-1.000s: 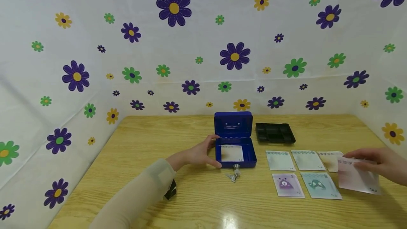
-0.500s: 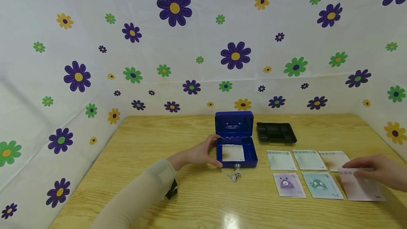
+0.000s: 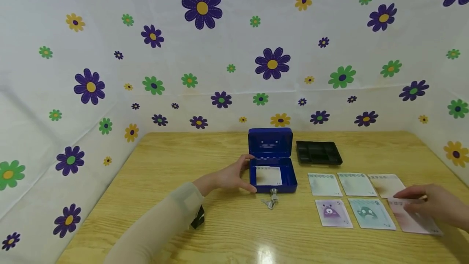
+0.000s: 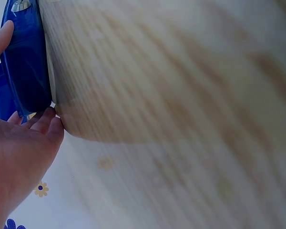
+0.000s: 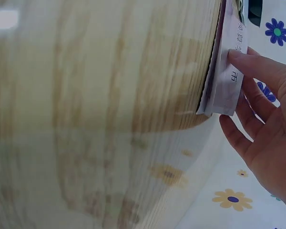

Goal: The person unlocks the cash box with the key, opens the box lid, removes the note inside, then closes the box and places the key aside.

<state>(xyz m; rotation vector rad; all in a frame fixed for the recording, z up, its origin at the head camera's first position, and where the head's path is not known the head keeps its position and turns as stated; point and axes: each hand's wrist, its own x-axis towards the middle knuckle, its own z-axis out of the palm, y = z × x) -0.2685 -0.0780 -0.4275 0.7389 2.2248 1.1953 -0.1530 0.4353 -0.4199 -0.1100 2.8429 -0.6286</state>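
My left hand (image 3: 231, 177) grips the left side of a blue cash box (image 3: 293, 183), thumb at its front corner and fingers farther back. The box's lid (image 3: 270, 144) stands raised, and a pale play banknote (image 3: 268, 176) lies inside. At the far right, my right hand (image 3: 436, 203) holds a pink play banknote (image 3: 414, 221) by its edge, low at the table. In the right wrist view the thumb (image 5: 243, 59) lies on the printed face of the pink banknote (image 5: 227, 88). The left wrist view shows the fingers (image 4: 45, 121) against the end of the box (image 4: 28, 62).
Left of the pink note lie a teal note (image 3: 371, 214) and a purple note (image 3: 333, 213). Behind them is a row of pale notes (image 3: 356, 184). A black compartment tray (image 3: 318, 152) sits behind those. Keys (image 3: 271, 204) hang from the box's lock. Flowered cloth (image 3: 220, 52) encloses the table.
My right hand has lowered the pink banknote to the table, beside the teal note, uncovering more of the pale note behind it. The left hand has stayed on the box.
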